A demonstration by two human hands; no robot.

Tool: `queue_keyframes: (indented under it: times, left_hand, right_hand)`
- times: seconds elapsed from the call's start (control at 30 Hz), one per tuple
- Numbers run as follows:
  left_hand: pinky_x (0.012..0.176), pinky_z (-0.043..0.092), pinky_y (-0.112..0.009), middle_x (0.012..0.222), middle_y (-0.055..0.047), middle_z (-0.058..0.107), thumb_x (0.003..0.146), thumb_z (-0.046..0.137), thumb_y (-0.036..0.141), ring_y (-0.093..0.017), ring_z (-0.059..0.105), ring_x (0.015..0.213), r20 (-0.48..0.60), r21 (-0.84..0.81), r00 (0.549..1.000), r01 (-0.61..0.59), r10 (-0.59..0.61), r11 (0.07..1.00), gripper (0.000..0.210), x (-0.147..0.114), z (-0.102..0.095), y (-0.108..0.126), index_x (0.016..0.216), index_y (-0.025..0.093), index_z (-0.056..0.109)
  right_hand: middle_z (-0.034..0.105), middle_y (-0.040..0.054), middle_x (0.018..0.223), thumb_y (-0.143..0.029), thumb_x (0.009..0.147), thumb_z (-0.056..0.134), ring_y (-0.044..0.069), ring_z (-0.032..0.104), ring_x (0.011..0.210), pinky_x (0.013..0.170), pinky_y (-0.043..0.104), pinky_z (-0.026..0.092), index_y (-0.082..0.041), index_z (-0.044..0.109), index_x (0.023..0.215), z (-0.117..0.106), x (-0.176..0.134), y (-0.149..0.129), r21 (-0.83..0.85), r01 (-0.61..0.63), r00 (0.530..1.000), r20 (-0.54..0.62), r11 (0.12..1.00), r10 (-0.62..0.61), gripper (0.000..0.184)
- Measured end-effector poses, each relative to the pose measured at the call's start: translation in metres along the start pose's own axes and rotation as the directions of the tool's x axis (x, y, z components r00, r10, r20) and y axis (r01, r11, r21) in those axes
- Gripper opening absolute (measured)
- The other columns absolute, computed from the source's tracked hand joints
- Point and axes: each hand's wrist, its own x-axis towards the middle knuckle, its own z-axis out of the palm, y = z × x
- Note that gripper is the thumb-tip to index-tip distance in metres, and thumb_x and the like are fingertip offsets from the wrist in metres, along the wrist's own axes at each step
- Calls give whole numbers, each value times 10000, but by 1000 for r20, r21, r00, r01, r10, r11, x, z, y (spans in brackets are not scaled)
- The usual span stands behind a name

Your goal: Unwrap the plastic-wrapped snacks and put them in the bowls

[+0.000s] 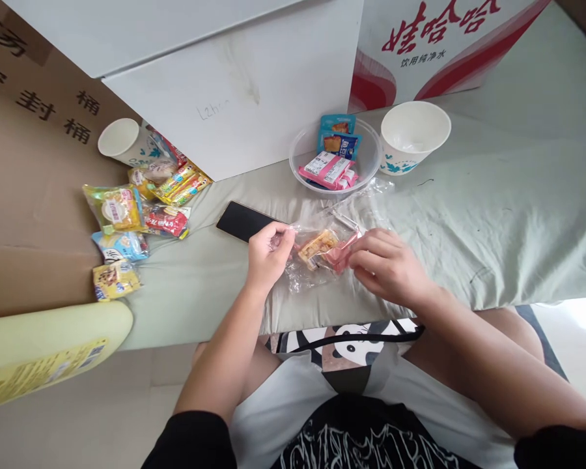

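In front of me lies a clear plastic bag (303,279), crumpled on the cloth. Over it is a golden, waffle-like snack (317,247) in a torn-looking, partly clear pink wrapper (340,255). My left hand (265,255) pinches the wrapper's left end between thumb and fingers. On the other side, my right hand (388,264) has its fingers closed on the pink part. A black phone (239,220) lies flat just beyond my left hand. Behind the bag stands a clear plastic bowl (294,163) holding pink-and-white packets (327,169) and blue packets (339,137).
A white paper tub (405,146) stands right of the bowl. At the left, several packaged snacks (114,208) lie beside a tipped paper cup (120,140). White boxes (254,98) and a printed carton (376,71) line the back. A yellow container (68,345) sits at the lower left.
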Motion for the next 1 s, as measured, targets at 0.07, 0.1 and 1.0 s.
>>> queue_keyframes:
  times: [0.07,0.1,1.0]
  left_hand:
    - [427,447,-228,604,4,658,847,728,506,-141,639,523,7,-91,997,81,-81,993,317,2,2,1,768,204,672]
    - [417,438,-227,595,5,651,831,741,507,-139,629,516,9,-134,994,106,-106,985,318,3,2,1,759,206,669]
    - [619,503,-236,678,7,549,888,554,148,-87,546,570,557,-779,736,624,-385,65,199,-17,36,42,697,183,508]
  right_hand:
    - [708,35,856,-86,873,479,174,621,745,681,320,467,-239,714,951,-4,0,-3,50,42,989,139,998,-48,291]
    - [712,37,865,-99,854,464,167,603,703,625,313,432,-227,709,970,-6,-1,-4,70,35,974,221,997,-50,300]
    - [685,230,1131,-802,814,608,410,652,1060,879,559,566,-122,482,1420,27,-11,-20,69,-371,908,236,926,347,920]
